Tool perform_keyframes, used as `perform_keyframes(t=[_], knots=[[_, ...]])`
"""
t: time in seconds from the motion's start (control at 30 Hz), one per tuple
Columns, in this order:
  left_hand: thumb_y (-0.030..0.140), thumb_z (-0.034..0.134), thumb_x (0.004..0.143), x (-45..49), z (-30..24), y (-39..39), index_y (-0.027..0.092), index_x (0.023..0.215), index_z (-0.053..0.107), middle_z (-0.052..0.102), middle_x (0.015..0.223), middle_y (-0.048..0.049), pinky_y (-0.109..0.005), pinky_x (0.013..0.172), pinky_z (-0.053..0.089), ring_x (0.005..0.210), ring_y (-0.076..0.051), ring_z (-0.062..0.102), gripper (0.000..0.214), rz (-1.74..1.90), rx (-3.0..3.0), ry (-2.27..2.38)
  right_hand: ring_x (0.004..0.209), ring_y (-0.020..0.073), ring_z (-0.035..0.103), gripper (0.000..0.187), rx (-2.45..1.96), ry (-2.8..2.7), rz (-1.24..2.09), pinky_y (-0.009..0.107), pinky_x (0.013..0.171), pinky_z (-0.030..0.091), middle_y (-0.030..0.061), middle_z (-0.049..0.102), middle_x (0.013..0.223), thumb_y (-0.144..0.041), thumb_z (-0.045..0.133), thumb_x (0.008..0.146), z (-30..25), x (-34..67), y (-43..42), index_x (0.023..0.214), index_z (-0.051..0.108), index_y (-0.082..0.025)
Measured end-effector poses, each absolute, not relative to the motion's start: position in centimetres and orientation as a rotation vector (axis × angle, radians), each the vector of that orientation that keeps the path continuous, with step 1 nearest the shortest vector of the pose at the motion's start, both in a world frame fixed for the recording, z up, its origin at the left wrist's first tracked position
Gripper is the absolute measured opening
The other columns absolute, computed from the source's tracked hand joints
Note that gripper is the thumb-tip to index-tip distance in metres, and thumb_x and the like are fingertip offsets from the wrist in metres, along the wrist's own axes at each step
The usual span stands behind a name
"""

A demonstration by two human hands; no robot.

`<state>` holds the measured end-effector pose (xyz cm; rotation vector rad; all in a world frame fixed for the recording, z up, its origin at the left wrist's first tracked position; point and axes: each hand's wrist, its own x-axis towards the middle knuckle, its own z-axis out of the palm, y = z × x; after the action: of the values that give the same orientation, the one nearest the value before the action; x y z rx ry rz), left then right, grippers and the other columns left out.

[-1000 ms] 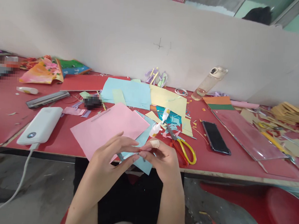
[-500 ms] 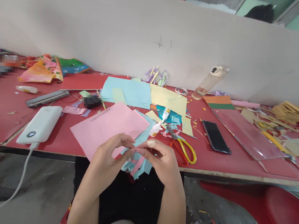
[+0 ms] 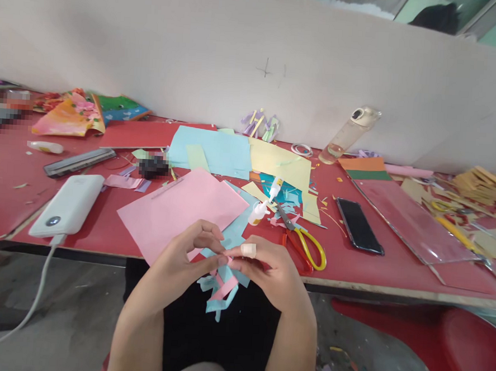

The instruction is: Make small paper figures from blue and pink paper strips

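Observation:
Pinched between the fingertips of my left hand [image 3: 188, 260] and my right hand [image 3: 268, 268] is a paper-strip piece [image 3: 224, 291] of light blue and pink strips. Its looped strips hang down over my lap at the table's front edge. A bandage wraps one finger of my right hand. Just beyond my hands lies a pink paper sheet [image 3: 179, 206], partly over a light blue sheet [image 3: 237, 229]. White glue bottles [image 3: 258, 213] and scissors [image 3: 307, 248] with yellow and red handles lie near my right hand.
On the red table [image 3: 87, 259] a white power bank [image 3: 68, 205] with a cable lies left, a phone [image 3: 360, 226] right. A water bottle [image 3: 347, 135] leans against the partition. Paper scraps [image 3: 291, 196] lie mid-table; a pink plastic folder [image 3: 414, 221] lies right. A red stool [image 3: 469, 350] stands lower right.
Both hands have shifted slightly down toward me. The paper-strip piece hangs lower, and its strips have swung and turned, showing more of the loops.

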<state>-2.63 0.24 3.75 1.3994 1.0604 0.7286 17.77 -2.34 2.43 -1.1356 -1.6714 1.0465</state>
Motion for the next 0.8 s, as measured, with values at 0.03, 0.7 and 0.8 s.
perform_keyframes(t=[0.03,0.7,0.8], knots=[[0.035,0.072,0.089,-2.66,3.75,0.26,0.026,0.101,0.057,0.072,0.089,0.0004,-0.030,0.072,0.052,0.083,-0.019,0.070,0.021,0.726,1.400,1.052,0.066,0.0136,0.054,0.018,-1.127,-1.681,1.040,0.026,0.059,0.041,0.0014,0.067,0.078,-0.037,0.071,0.095,2.48,17.82,-2.41,0.101,0.083,-0.025],[0.024,0.070,0.092,-2.89,3.76,0.37,0.022,0.091,0.060,0.068,0.085,0.0002,-0.029,0.078,0.051,0.087,-0.017,0.064,0.011,0.777,1.355,0.774,0.070,0.0125,0.060,0.007,-1.119,-1.765,1.007,0.024,0.063,0.043,-0.0017,0.069,0.081,-0.031,0.071,0.096,3.14,17.91,-2.99,0.093,0.073,-0.025],[0.024,0.072,0.091,-2.89,3.64,0.37,0.022,0.090,0.059,0.067,0.084,-0.0004,-0.027,0.070,0.050,0.083,-0.016,0.061,0.013,0.779,1.287,0.755,0.070,0.0130,0.061,0.008,-1.137,-1.808,0.985,0.024,0.063,0.044,-0.0007,0.069,0.082,-0.032,0.071,0.096,3.45,17.94,-2.92,0.095,0.073,-0.024]])
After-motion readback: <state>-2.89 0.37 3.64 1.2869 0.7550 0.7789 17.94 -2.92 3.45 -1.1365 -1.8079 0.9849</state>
